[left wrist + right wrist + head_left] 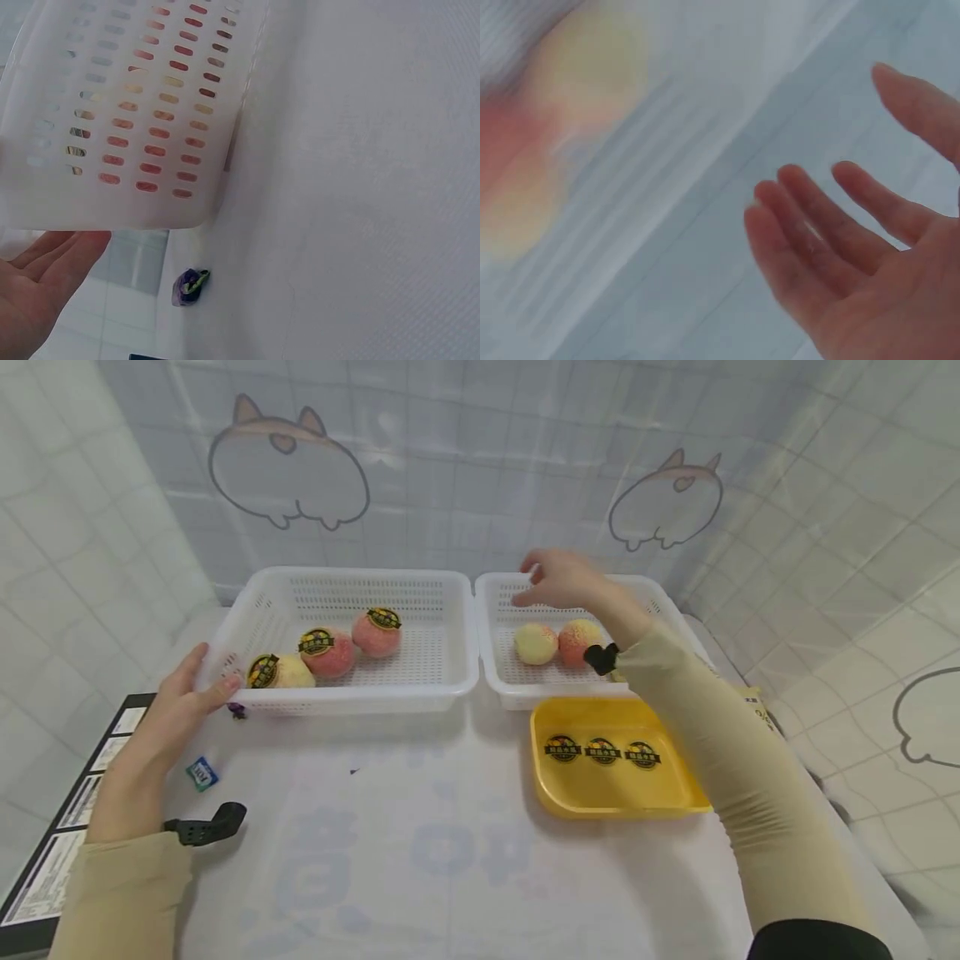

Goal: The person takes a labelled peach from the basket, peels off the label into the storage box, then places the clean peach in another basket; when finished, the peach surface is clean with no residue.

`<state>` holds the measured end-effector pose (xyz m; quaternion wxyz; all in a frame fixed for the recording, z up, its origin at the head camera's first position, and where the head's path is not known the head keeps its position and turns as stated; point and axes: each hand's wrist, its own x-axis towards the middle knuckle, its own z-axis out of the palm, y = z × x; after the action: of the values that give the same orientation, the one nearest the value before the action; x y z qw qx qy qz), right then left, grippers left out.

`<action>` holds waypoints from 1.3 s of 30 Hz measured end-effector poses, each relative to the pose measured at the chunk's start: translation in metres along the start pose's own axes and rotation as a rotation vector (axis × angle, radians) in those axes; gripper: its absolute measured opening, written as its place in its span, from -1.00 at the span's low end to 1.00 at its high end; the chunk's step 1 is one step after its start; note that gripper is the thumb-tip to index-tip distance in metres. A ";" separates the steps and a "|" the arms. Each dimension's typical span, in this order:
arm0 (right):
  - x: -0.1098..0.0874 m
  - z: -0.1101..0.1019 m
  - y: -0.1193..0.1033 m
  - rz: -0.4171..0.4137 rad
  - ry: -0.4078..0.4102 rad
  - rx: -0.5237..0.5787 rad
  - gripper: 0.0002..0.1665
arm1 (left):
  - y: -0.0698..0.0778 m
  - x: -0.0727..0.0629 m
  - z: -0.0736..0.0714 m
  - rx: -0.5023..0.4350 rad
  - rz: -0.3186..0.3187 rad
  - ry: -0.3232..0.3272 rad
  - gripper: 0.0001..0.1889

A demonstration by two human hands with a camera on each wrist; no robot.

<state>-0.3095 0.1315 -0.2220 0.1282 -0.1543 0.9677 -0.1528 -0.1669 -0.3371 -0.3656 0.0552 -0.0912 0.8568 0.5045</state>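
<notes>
My left hand (165,718) holds the near left corner of the left white plastic basket (390,696), thumb over the rim and fingers along the outside. In the left wrist view, the fingers meet the perforated basket wall (97,206). Inside this basket lie three peaches, a pale one (296,672), a pink one (333,656) and another pink one (377,637), each with a black-and-gold sticker. Above the right white basket (491,652) hovers my right hand (562,581), fingers spread and holding nothing. A pale peach (536,644) and a redder peach (579,642) lie below it, without visible stickers.
A yellow tray (543,777) before the right basket bears three stickers (602,752). Near my left hand are a small blue-green packet (202,773), a purple wrapped piece (237,711) and a black-framed printed sheet (56,835). A patterned curtain (465,485) hangs behind the baskets.
</notes>
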 end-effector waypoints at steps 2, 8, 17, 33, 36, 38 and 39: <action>0.010 0.010 -0.037 -0.093 0.003 -0.001 -0.22 | -0.002 0.001 0.001 -0.016 0.008 0.001 -0.06; 0.053 0.055 -0.112 -0.183 -0.142 -0.052 -0.13 | -0.006 0.004 0.004 -0.014 -0.001 -0.035 -0.06; 0.088 0.097 -0.132 -0.140 -0.286 -0.076 0.04 | -0.001 0.006 0.014 -0.008 0.014 -0.038 -0.06; 0.102 0.122 -0.117 -0.094 -0.336 -0.087 0.25 | 0.005 0.008 0.020 -0.023 0.037 -0.028 -0.08; 0.104 0.129 -0.108 -0.089 -0.324 -0.069 0.25 | 0.005 0.009 0.026 -0.026 0.043 -0.047 -0.08; 0.105 0.131 -0.103 -0.084 -0.317 -0.021 0.25 | 0.007 0.010 0.028 -0.011 0.047 -0.057 -0.09; 0.104 0.131 -0.100 -0.089 -0.311 -0.014 0.25 | 0.008 0.010 0.029 -0.006 0.050 -0.060 -0.09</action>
<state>-0.3409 -0.0283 -0.3298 0.2683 -0.2197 0.9295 -0.1257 -0.1786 -0.3092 -0.3748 0.0682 -0.0548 0.8553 0.5107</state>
